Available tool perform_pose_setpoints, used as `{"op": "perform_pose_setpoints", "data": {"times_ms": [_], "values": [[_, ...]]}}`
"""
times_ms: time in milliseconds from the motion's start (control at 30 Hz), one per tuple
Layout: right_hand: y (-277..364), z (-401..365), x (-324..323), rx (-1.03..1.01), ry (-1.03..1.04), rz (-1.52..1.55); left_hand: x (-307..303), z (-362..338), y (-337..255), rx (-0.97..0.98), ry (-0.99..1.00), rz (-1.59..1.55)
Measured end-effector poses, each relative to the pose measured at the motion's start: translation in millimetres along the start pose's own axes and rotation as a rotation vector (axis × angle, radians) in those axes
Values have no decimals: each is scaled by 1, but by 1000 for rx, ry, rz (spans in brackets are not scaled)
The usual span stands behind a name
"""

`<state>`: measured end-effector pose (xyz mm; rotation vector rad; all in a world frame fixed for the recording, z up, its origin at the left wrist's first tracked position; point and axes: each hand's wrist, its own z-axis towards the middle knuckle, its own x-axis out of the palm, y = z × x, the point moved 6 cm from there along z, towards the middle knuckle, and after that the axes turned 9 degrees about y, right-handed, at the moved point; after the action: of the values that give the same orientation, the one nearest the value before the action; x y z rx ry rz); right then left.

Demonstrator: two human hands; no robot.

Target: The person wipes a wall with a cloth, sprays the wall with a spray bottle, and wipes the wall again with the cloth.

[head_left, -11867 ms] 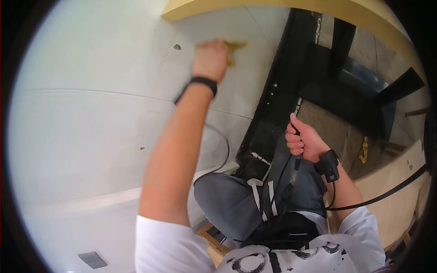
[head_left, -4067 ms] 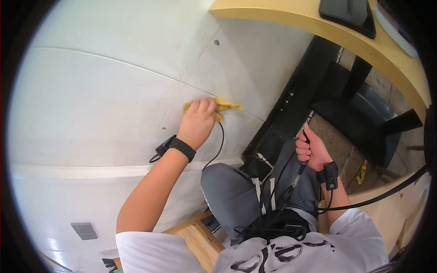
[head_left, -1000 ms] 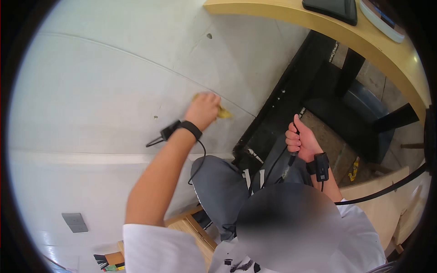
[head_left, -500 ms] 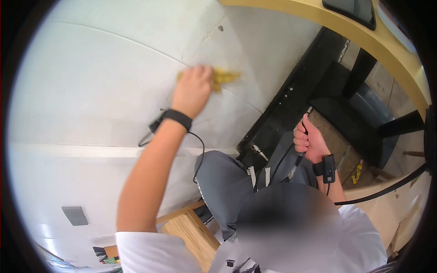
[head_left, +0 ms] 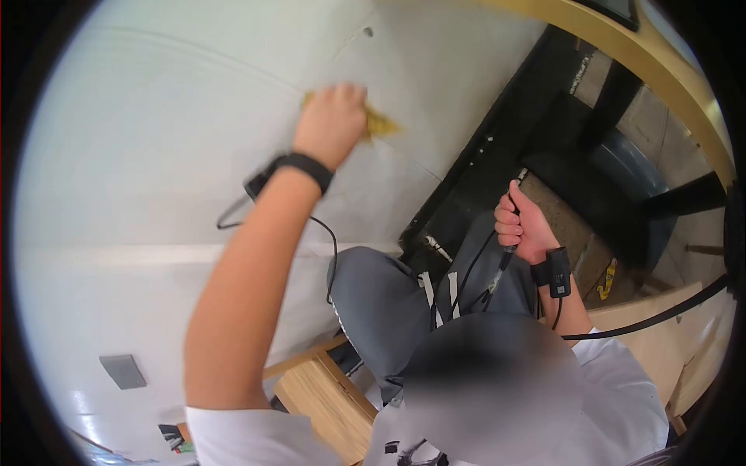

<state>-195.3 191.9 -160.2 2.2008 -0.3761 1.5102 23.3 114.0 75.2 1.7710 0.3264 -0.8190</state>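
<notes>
My left hand (head_left: 332, 123) is closed over a yellow cloth (head_left: 379, 124) and presses it to the white wall (head_left: 194, 155). Part of the cloth sticks out past the fingers on the right; the hand is slightly blurred by motion. To the right, above my knee, my right hand (head_left: 527, 227) makes a fist around a black cable (head_left: 509, 250), thumb uppermost. A pale tip shows above that fist, and thin cords trail below it toward my lap. Each wrist wears a black strap with a small box.
A black skirting strip (head_left: 466, 167) runs along the wall's foot. On the right are a curved wooden table edge (head_left: 684, 85), a dark stool (head_left: 629, 167) and a yellow scrap (head_left: 608, 279) on the floor. A wooden box (head_left: 326, 404) stands beside my leg; a grey switch plate (head_left: 123, 372) is at left.
My left hand and the yellow cloth have shifted slightly up along the wall. My right hand keeps its grip on the cable, a little higher and further left in view.
</notes>
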Motion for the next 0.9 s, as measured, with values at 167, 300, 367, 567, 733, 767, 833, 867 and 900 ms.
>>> {"op": "perform_pose_setpoints", "data": {"times_ms": [167, 300, 367, 567, 733, 767, 833, 867, 900], "values": [[-1, 0, -2, 1, -4, -15, -114, 42, 92, -128, -221, 147], [0, 2, -2, -13, 6, -9, -113, 39, 86, -117, -353, 189], [2, 0, -3, -29, -4, -3, -94, 38, 70, -149, -386, 91], [3, -1, -2, -37, -7, -9, 7, 58, -16, -51, -216, -35], [4, -3, 0, -30, -11, -51, 84, 58, -98, 65, -48, -112], [3, -3, 0, -22, -1, -53, 97, 57, -112, 83, -1, -99], [3, -4, -2, -28, -19, -56, 123, 57, -140, 112, 36, -96], [2, -3, -2, -24, -1, -47, 139, 57, -155, 131, 66, -92], [2, -2, -2, -23, 17, -39, 154, 56, -168, 150, 93, -86]]}}
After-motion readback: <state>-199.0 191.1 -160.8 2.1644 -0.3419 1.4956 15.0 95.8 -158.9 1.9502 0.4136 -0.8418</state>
